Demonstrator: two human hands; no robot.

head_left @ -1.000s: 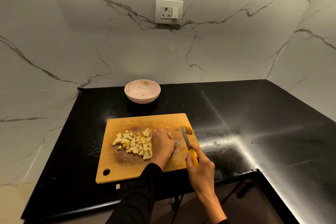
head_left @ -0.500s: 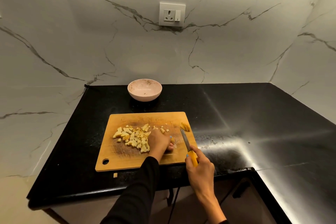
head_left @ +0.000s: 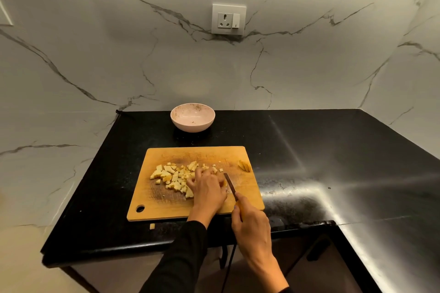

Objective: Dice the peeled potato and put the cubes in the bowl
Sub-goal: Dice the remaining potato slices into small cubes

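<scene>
Both hands work over the cutting board point(head_left: 166, 207): left hand point(head_left: 207, 191) curled over the potato cubes point(head_left: 175, 177), what it grips hidden; right hand point(head_left: 252, 226) gripping the knife point(head_left: 230, 184), blade beside the left fingers. Black worktop point(head_left: 309, 150) carries the board, then the pink bowl point(head_left: 192, 117) behind it, then one stray cube point(head_left: 152, 226) off the near edge

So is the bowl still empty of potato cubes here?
Yes, the bowl holds no cubes, only small specks; the potato cubes lie on the cutting board.
</scene>
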